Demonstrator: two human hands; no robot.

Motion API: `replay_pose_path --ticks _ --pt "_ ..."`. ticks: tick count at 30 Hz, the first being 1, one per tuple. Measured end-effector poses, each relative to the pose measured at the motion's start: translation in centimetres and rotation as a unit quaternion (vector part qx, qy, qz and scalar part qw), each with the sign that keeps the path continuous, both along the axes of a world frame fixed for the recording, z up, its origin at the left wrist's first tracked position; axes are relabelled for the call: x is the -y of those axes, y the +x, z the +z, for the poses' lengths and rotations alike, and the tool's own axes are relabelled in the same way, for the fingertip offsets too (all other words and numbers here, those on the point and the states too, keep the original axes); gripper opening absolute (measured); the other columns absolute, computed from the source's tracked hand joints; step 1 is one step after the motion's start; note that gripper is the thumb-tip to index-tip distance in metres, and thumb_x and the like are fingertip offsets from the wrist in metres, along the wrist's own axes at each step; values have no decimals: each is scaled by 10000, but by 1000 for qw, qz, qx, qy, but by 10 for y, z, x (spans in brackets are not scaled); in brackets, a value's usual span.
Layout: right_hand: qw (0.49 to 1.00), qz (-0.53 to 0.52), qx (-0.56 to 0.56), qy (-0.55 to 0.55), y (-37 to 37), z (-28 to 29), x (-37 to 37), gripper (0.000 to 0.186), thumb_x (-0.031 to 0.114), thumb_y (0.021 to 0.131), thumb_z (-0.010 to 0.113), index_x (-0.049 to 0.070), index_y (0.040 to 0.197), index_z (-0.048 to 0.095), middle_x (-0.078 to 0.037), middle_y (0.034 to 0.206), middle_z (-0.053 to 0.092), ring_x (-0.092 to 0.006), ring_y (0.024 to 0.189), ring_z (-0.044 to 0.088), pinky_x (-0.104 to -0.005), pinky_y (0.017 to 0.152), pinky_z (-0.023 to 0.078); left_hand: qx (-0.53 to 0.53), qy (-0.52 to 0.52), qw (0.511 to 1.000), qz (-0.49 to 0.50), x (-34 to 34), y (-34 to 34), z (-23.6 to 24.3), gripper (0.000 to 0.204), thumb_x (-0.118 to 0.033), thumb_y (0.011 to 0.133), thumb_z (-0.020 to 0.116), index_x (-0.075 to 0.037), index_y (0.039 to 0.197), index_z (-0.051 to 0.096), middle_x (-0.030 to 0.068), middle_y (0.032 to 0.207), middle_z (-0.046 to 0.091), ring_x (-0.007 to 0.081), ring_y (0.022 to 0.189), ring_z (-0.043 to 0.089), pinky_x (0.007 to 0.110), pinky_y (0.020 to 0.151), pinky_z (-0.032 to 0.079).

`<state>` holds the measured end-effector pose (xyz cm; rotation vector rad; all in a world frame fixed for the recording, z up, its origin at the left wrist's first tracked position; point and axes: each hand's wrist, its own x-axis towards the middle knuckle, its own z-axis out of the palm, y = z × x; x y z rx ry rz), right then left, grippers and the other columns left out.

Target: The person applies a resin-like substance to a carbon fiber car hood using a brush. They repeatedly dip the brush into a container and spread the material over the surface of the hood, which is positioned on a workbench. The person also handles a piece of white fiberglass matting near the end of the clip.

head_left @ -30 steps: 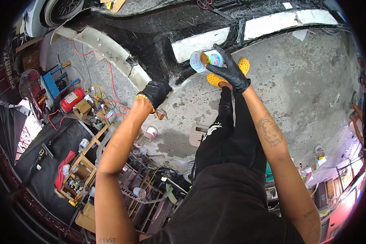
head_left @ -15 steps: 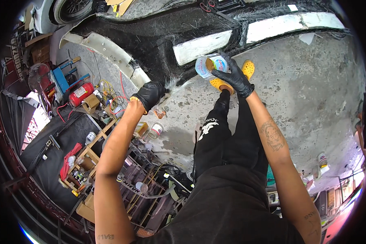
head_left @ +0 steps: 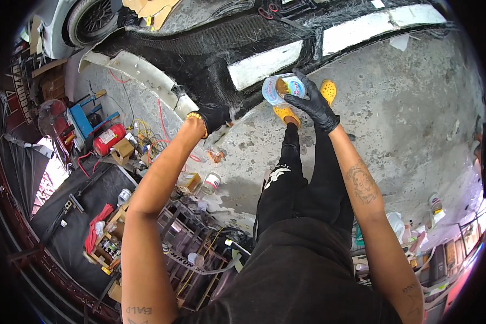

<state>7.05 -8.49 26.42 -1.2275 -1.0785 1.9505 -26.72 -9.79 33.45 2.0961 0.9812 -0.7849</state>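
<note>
My left hand [head_left: 213,117], in a black glove with a beaded bracelet at the wrist, is closed at the near edge of a large car body panel [head_left: 178,59]. What its fingers grip is hidden. The panel has black woven fibre cloth, stray strands and white strips along its edge. In my black-gloved right hand [head_left: 316,104] I hold a clear plastic tub [head_left: 274,93] with a blue and red label, tilted, with amber liquid inside. The thumb lies across its near side and the fingers wrap behind it. The tub is apart from the panel.
Red-handled scissors [head_left: 268,12] lie on the panel's far side. To the left are a car wheel [head_left: 92,21], a red fire extinguisher [head_left: 109,139] and trailing cords. A jar [head_left: 211,182] stands on the concrete floor [head_left: 399,124] near my yellow clogs [head_left: 328,92].
My left hand has moved right and slightly up along the panel's edge. The tub stays in my right hand, nearly in place. The view has shifted slightly.
</note>
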Motion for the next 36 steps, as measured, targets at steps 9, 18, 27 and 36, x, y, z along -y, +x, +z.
replay_pose_path --ticks 9,18,27,36 --pt "998 -52 -17 16 -21 16 17 850 295 777 807 57 1457 355 -192 1385 397 -282 1308 422 -374 1093 348 -8 20 993 -116 12 -1 31 92 -48 781 598 2 810 670 191 790 676 304 756 700 380 620 547" --pt "995 -95 -20 33 -40 22 34 857 278 765 817 40 1453 365 -179 1380 396 -251 1286 439 -348 1072 371 27 -3 993 -117 15 5 65 99 -36 749 597 -15 797 682 179 759 671 320 745 693 399 620 540" --pt "992 -114 -46 28 -58 68 40 857 246 768 821 -28 1436 359 -168 1341 482 -212 1224 487 -314 1029 406 36 11 990 -138 33 -6 97 214 -34 811 558 -75 980 682 176 939 644 354 883 639 435 757 512" --pt "992 -113 -40 32 -71 83 46 885 289 763 824 -37 1437 353 -172 1346 498 -209 1226 489 -316 1027 406 92 140 984 -64 84 -32 141 382 -23 820 527 -84 1185 619 175 847 580 350 796 598 449 685 484"
